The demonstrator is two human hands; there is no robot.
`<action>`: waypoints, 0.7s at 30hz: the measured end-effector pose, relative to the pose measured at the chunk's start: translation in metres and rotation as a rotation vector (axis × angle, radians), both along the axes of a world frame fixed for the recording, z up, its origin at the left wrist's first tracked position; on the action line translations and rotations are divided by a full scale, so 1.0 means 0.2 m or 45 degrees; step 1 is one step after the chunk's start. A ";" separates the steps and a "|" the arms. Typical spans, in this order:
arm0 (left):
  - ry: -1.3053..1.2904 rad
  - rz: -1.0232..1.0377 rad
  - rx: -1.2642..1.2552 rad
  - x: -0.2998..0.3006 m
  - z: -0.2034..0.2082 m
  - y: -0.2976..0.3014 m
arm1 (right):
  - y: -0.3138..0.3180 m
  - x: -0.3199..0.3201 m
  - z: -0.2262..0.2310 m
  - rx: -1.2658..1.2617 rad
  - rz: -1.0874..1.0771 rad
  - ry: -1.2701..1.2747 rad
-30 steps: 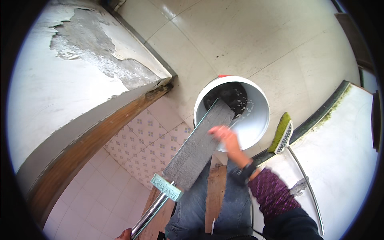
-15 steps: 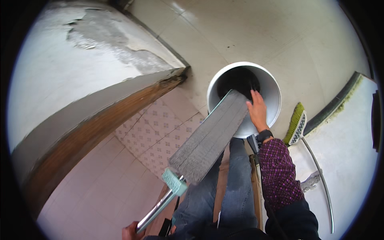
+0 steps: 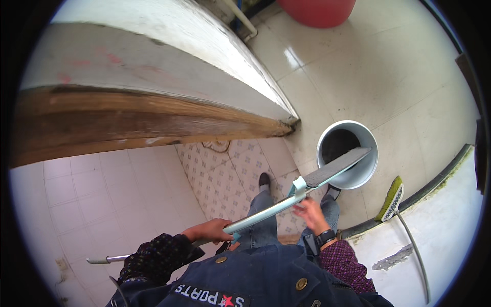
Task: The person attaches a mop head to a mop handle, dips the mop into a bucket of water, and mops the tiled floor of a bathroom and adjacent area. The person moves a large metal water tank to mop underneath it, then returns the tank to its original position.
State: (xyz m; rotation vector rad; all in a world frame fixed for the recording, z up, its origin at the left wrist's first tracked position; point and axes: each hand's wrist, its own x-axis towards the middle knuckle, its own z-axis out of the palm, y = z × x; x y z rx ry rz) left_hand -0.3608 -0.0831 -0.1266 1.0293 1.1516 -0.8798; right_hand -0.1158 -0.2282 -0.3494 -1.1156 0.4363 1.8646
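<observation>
A flat mop lies slantwise across me, its grey pad (image 3: 335, 168) resting with the far end inside a white bucket (image 3: 372, 169). The pad joins a pale teal and silver handle (image 3: 263, 212) at a teal bracket (image 3: 298, 187). My left hand (image 3: 212, 230) is closed around the handle, whose free end reaches out to the lower left. Just below the bracket, my right hand (image 3: 312, 215) is beside the handle with its fingers apart; whether they touch it is hard to see. Inside the bucket it looks dark.
A wall edge with a wooden beam (image 3: 153, 123) runs in from the left. A red tub (image 3: 319, 10) stands on the tiles at the far side. To the right, a green-bristled brush (image 3: 391, 199) leans by a low white wall (image 3: 434, 220).
My right hand has come off the pad and back toward the bracket. The left hand now grips mid-handle instead of near its end. The mop has turned, its pad edge-on; the view has shifted.
</observation>
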 end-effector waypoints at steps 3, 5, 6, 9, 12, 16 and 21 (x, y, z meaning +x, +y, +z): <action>-0.097 -0.119 -0.023 -0.14 -0.21 0.16 | 0.10 -0.33 0.06 0.134 -0.281 0.356; -0.199 -0.222 -0.006 -0.28 -0.36 0.26 | 0.19 -0.57 0.04 0.184 -0.468 0.499; -0.266 -0.261 0.036 -0.35 -0.39 0.22 | 0.17 -0.69 0.06 0.225 -0.557 0.568; -0.308 -0.790 0.590 -0.68 -0.46 0.30 | 0.31 -1.04 0.03 0.263 -0.772 0.595; -0.097 -0.971 1.181 -1.13 -0.29 0.24 | 0.40 -1.27 0.06 0.307 -0.784 0.511; 0.011 -0.822 1.840 -1.69 0.10 0.23 | 0.46 -1.36 0.17 0.257 -0.599 -0.119; 0.158 -0.853 2.294 -2.12 0.61 0.11 | 0.47 -1.51 0.40 0.191 -0.459 -0.112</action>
